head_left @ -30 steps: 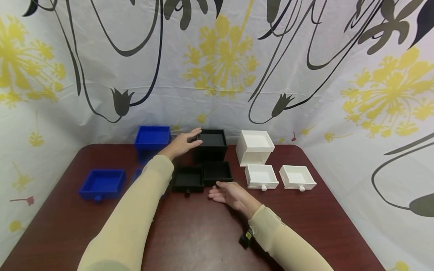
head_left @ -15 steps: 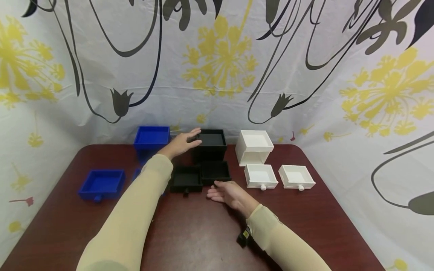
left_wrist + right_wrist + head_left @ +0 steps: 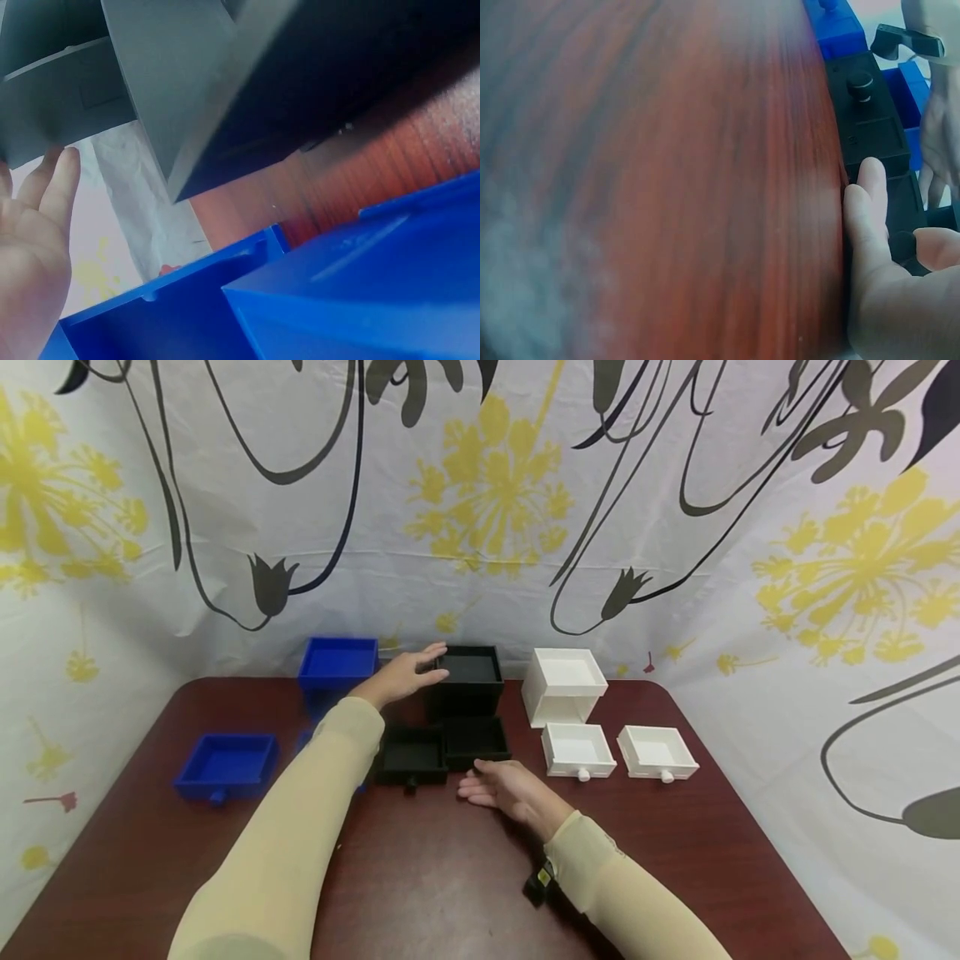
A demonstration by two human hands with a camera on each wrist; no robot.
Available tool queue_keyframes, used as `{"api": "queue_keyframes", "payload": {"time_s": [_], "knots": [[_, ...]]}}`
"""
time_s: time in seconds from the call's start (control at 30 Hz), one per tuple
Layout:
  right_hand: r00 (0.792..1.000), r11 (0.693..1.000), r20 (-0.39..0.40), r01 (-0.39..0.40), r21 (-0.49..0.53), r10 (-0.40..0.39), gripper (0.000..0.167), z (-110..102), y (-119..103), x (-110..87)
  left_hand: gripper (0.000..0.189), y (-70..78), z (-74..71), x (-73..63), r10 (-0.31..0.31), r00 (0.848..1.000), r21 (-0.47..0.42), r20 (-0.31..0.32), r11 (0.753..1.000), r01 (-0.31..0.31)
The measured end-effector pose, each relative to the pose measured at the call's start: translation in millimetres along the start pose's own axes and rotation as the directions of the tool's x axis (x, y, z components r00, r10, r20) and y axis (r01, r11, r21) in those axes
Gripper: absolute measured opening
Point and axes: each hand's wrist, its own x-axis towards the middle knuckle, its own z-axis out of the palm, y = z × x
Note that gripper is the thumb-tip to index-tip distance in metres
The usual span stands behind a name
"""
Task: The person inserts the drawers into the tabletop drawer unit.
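In the head view my left hand (image 3: 405, 679) is at the left side of the black box (image 3: 470, 665), fingers and thumb extended to its edge. In the left wrist view, fingertips (image 3: 66, 161) meet the dark panel's edge. My right hand (image 3: 517, 789) is at the front of a black drawer (image 3: 476, 739) that stands before the box. In the right wrist view its knob (image 3: 904, 246) sits between thumb and fingers, which pinch it. A second black drawer (image 3: 414, 753), knob forward, lies directly left of it. Both drawers look bare inside.
A blue box (image 3: 339, 660) stands at the back left, with one blue drawer (image 3: 228, 764) in front and another mostly behind my left sleeve. On the right are a white box (image 3: 567, 677) and two white drawers (image 3: 577, 747). A patterned curtain hangs behind the table (image 3: 420, 877).
The right hand and the black drawer it holds have shifted slightly left, and the neighbouring black drawer has shifted slightly with them. The left hand stays at the black box.
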Motion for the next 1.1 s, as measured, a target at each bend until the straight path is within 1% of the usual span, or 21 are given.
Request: {"api": "queue_keyframes", "payload": {"time_s": [0.2, 0.47, 0.87, 1.1], "knots": [[1.0, 1.0, 0.017, 0.001, -0.003, -0.001, 0.037, 2, 1, 1.8, 0.071, 0.7, 0.1, -0.9, -0.004, 1.0, 0.001, -0.004, 1.0, 0.004], [1.0, 1.0, 0.007, -0.006, 0.006, 0.006, 0.037, 5, 3, 7.4, 0.07, 1.2, 1.9, -3.7, -0.018, 1.0, -0.011, -0.012, 1.0, 0.018], [1.0, 1.0, -0.003, -0.011, 0.018, 0.012, 0.034, 10, -2, 10.8, 0.073, -0.8, 0.8, -0.9, -0.021, 1.0, -0.019, -0.015, 1.0, 0.021], [1.0, 1.0, -0.001, 0.001, 0.014, -0.001, 0.036, 10, -2, 10.0, 0.074, -2.5, 1.4, 1.9, -0.025, 1.0, -0.023, -0.016, 0.999, 0.025]]}}
